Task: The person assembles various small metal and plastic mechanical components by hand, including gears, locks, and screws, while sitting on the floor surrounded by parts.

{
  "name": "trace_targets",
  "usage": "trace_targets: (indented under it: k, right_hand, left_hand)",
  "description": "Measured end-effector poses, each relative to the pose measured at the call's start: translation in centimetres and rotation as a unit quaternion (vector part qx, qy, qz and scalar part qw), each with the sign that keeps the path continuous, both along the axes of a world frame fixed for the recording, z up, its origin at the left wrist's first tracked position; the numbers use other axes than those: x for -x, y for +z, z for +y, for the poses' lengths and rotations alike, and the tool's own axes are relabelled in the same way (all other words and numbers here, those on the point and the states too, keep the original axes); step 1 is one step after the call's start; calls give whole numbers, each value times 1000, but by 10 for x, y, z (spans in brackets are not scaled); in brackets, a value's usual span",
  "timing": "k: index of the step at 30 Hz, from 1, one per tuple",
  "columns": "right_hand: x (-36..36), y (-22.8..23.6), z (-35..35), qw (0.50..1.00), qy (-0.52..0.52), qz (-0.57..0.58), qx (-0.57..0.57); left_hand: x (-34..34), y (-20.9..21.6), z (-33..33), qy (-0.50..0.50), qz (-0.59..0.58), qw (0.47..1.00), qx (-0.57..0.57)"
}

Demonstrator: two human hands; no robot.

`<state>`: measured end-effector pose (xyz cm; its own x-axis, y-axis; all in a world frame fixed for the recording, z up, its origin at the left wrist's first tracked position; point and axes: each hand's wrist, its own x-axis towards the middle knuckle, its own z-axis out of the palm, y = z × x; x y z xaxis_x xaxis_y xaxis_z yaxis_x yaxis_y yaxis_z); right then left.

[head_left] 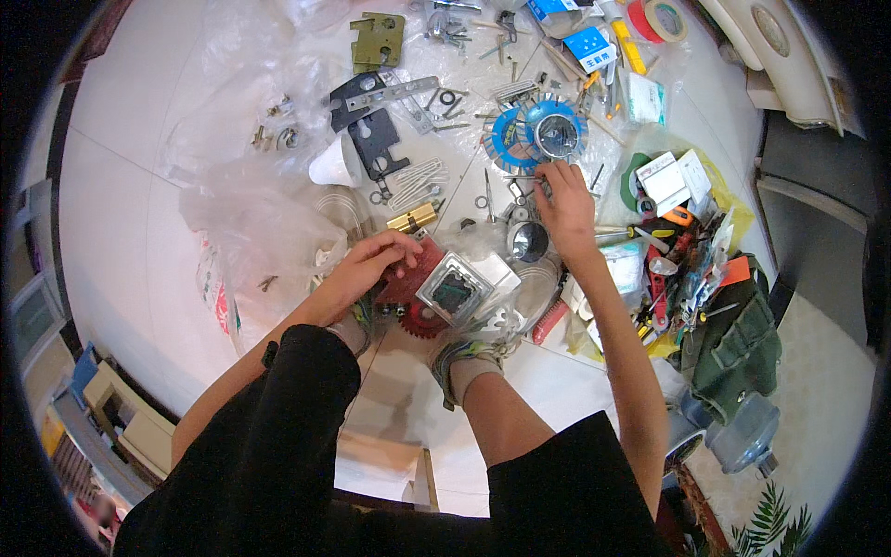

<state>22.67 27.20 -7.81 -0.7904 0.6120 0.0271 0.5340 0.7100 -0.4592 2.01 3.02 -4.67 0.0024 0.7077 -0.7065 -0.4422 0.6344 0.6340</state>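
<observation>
Sorting seems in hand: blue discs [510, 137] lie just beyond the right grip [565, 201], fingers bunched, a red plate [428, 262] under the loosely curled left grip [379, 252]; whether either clamps anything, I cannot tell. Next calls for precise pinching.

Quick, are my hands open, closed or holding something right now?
Left hand: partly curled over the red piece; grip can't be told.
Right hand: fingers curled near the blue discs; whether it holds anything can't be told.
</observation>
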Motion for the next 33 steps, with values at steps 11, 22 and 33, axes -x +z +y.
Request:
trace_targets:
  k: [11, 22, 33]
  right_hand:
    - [0, 2, 6, 999, 19, -32, 2]
    - [1, 76, -19, 981, 188, -35, 5]
    - [21, 96, -87, 927, 365, -65, -52]
  left_hand:
    - [1, 8, 2, 0, 15, 1000, 10]
    - [3, 15, -1, 36, 94, 986, -136]
    - [-5, 37, 20, -183, 208, 950, -148]
